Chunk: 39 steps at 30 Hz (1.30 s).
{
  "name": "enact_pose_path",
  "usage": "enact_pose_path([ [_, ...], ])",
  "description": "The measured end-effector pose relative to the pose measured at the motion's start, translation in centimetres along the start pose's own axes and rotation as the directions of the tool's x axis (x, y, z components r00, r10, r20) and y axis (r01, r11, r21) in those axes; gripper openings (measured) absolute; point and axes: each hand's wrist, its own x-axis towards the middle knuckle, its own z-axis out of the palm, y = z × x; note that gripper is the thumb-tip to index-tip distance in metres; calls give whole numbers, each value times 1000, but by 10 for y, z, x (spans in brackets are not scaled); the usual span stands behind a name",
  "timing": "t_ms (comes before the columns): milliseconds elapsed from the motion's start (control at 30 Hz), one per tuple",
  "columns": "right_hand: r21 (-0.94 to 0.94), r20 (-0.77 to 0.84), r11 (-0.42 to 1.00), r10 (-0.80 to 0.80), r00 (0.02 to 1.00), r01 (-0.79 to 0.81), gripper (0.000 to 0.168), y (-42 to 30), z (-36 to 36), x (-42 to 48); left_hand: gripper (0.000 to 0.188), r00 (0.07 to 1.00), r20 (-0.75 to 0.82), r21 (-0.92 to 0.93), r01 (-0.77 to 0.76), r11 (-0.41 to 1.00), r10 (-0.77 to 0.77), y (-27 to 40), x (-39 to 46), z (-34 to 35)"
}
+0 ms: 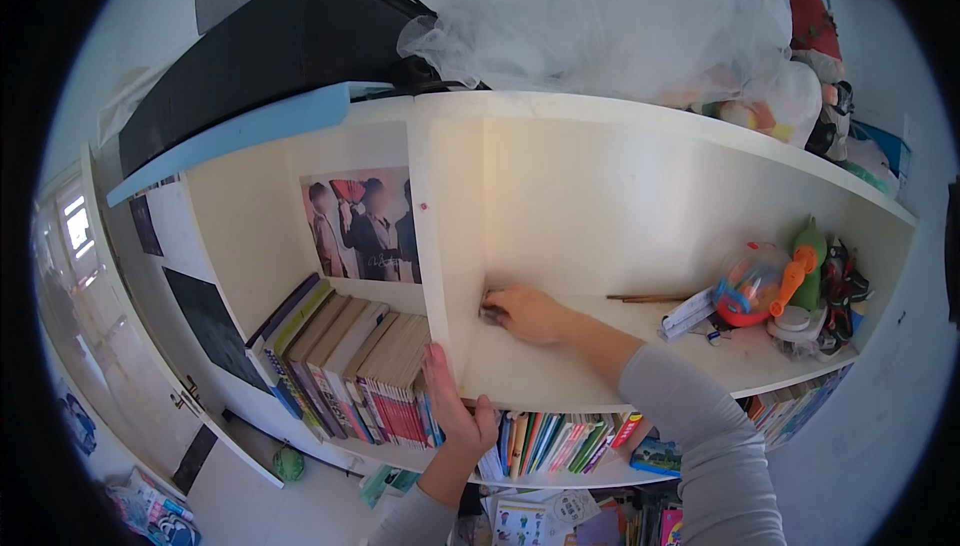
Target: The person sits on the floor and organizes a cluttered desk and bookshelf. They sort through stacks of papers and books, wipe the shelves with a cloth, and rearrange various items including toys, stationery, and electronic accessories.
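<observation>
My right hand (529,313) reaches into a white shelf compartment (555,366), its fingers closed around a small dark item (493,311) in the back left corner; what the item is cannot be told. My left hand (459,407) rests with its palm against the lower end of the upright divider (427,246), fingers pointing up and holding nothing. At the compartment's right lie thin brown sticks (646,297), a white box-like item (686,313), a clear round toy with a red base (752,287) and a green and orange toy (806,268).
Books (375,366) fill the left compartment below a poster (364,227). More books (555,441) stand on the shelf beneath my hands. A black case (277,58) and a large translucent plastic bag (600,20) sit on top. A door (127,321) is at the far left.
</observation>
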Motion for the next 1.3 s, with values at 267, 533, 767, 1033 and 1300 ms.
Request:
enact_pose_path([
  [267,93,-104,971,-212,972,221,20,-97,-1,-63,79,988,-7,-506,132,853,-157,-2,-10,1],
  [533,240,-285,935,-191,939,263,19,-122,4,-94,84,989,-56,-669,67,740,-140,2,-4,1],
  [767,751,-559,616,404,725,236,33,-137,-16,-63,79,974,13,-411,213,886,-228,21,0,-1],
  [1033,541,-581,827,236,779,153,72,-195,29,-45,96,909,109,-612,380,693,-402,21,8,-31],
  [1300,687,-378,724,283,881,63,86,-190,36,-58,103,898,183,-582,426,693,-400,31,21,-45],
])
